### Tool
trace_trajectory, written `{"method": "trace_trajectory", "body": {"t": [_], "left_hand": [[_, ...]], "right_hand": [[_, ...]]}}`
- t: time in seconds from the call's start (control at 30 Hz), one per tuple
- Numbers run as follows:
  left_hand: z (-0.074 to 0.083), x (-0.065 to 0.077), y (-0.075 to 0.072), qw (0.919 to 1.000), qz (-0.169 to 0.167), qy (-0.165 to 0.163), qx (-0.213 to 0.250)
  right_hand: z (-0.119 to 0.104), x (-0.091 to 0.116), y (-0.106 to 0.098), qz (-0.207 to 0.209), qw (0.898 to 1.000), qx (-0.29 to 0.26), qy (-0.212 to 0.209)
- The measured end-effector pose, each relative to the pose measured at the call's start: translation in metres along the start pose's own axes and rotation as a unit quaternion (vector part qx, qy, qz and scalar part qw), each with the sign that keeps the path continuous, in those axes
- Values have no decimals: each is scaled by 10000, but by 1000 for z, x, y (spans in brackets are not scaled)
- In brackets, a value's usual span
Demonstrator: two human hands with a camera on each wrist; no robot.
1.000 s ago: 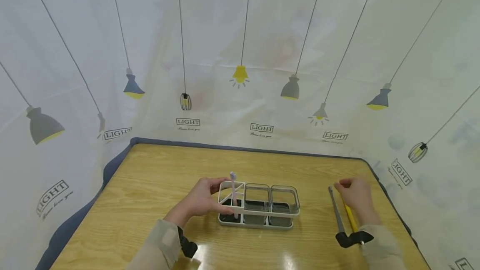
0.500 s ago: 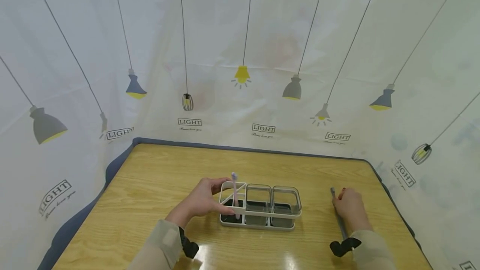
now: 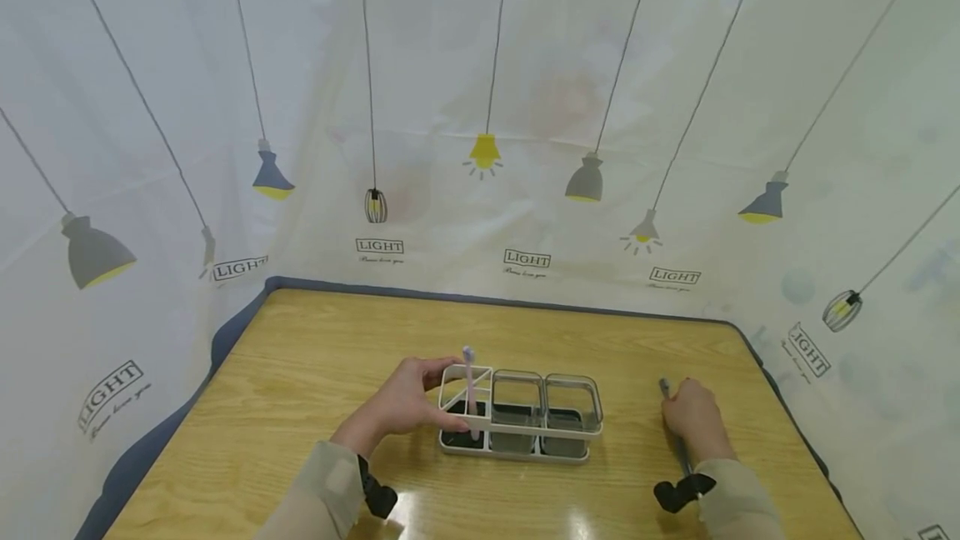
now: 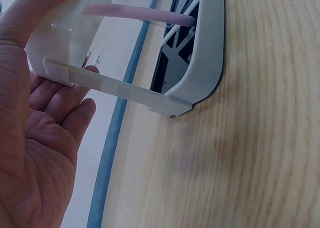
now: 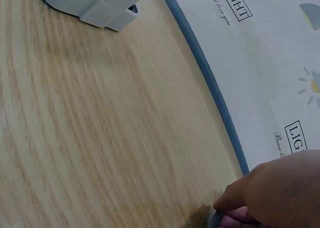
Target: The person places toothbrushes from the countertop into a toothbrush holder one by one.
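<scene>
Rack (image 3: 540, 428): 2 cups (image 3: 517, 397), 1 toothbrush (image 3: 470, 386); outside, seemingly 1 grey brush (image 3: 664, 387)

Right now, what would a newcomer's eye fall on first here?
Probably the white rack on the wooden table, gripped at its left end by the left hand, with a pink toothbrush standing in that end and two clear cups farther right. The right hand pinches a gray toothbrush at the right. Behind, lamps print a pale sheet.

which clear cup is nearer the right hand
The rightmost cup in the white rack; the other cup sits between it and the pink toothbrush.
</scene>
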State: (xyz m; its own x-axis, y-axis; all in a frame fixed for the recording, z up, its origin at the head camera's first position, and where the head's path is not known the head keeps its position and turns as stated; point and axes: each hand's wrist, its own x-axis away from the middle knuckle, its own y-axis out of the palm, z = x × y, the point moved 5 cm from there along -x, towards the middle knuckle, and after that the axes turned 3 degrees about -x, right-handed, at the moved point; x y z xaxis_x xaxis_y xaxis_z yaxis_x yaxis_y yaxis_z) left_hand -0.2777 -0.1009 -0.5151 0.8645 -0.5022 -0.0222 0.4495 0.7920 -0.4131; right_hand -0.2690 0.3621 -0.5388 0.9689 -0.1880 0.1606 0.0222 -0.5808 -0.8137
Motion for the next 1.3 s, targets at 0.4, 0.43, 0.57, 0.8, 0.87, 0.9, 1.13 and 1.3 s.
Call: {"method": "trace_trajectory", "body": {"t": [0.4,0.43,0.57,0.8,0.87,0.9,1.13,1.3], "left_hand": [[-1,1,-1,10000,11,-44,-21],[-1,1,-1,10000,12,-54,-14],[-1,1,-1,10000,1,-47,-14],[0,0,0,9999,-33,19,168],[1,0,0,9998,-37,22,176],[1,0,0,9999,-39,24,167],[-1,0,0,10000,-15,-22,79],[-1,0,-1,10000,-12,-12,86]], "right_hand": [[-19,-1,-23,448,9974,-411,-399],[-23,0,-26,500,9968,-433,-458],[-40,4,-36,812,9933,-525,-632],[-79,18,-55,1434,9824,-805,-886],[-90,23,-60,1586,9781,-898,-1001],[-96,25,-62,1679,9758,-931,-1049],[-139,49,-78,1865,9623,-1419,-1383],[-170,65,-81,2024,9452,-2017,-1577]]}}
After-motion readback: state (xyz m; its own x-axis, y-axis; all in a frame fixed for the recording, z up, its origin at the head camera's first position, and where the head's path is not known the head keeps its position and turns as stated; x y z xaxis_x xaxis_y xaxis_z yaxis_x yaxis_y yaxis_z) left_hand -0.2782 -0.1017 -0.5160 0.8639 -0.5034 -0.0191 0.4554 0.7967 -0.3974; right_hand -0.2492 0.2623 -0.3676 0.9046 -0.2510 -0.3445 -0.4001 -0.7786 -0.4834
